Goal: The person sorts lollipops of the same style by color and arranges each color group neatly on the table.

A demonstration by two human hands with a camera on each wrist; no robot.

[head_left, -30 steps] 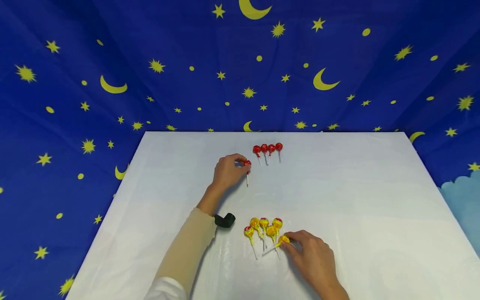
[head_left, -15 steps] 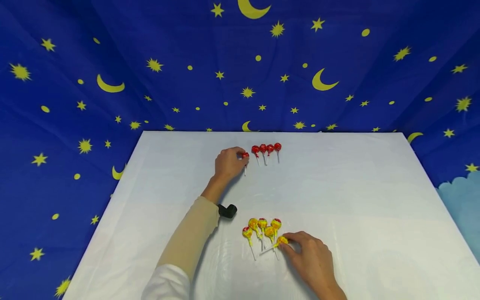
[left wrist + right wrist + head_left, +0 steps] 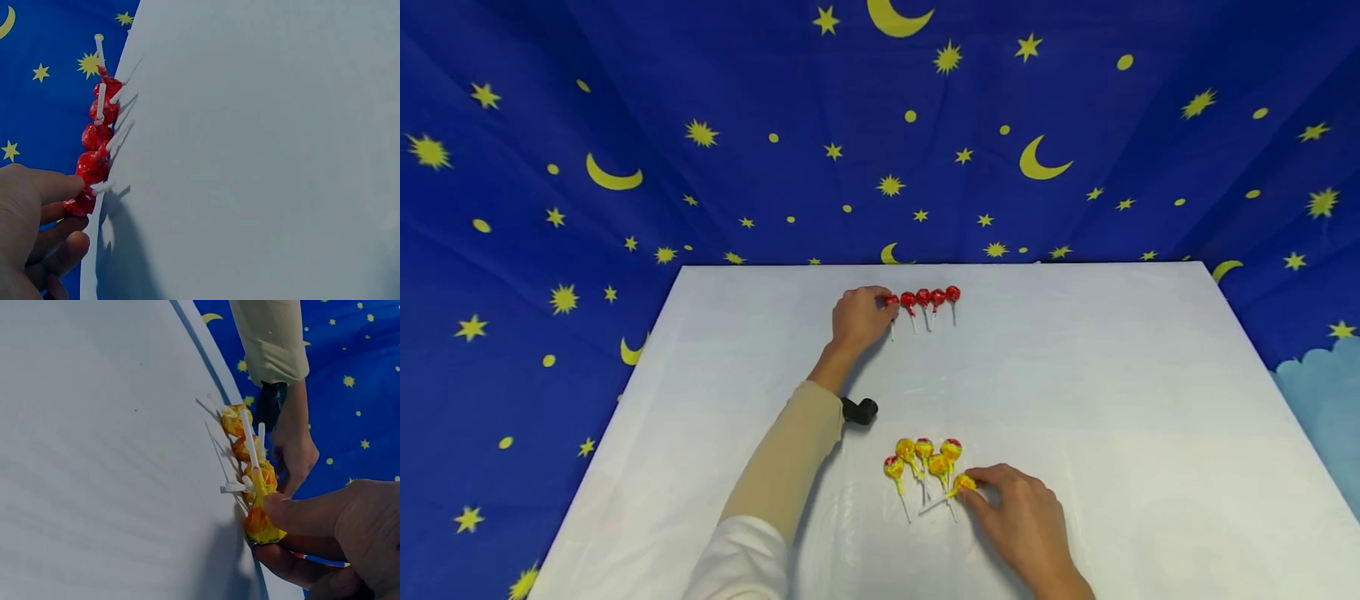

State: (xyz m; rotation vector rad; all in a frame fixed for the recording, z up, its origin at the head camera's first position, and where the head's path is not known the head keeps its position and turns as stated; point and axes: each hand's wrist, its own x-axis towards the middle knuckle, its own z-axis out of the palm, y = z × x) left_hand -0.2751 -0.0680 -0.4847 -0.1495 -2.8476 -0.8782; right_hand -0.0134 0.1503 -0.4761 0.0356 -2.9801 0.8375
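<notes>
Near the far edge, my left hand (image 3: 859, 319) pinches a red-wrapped lollipop (image 3: 80, 206) between thumb and fingers. It sits at the left end of a row of several red lollipops (image 3: 923, 297), whose white sticks point toward me. In the left wrist view, the held one comes right up against its neighbour. Closer to me, my right hand (image 3: 1026, 525) pinches a yellow-wrapped lollipop (image 3: 264, 526) by its head, the stick slanting down-left. Several yellow lollipops (image 3: 924, 448) lie clustered just left of that hand, and the held stick crosses over some of their sticks.
Everything lies on a white table (image 3: 1120, 383). A dark blue cloth (image 3: 760, 92) with yellow stars and moons hangs behind it and at the sides. A black wrist-worn piece (image 3: 861, 411) sticks out from my left sleeve (image 3: 778, 467), to the left of and beyond the yellow cluster.
My left hand has carried its red lollipop away from me, up to the left end of the red row. The right hand has kept its hold on the yellow lollipop, practically still.
</notes>
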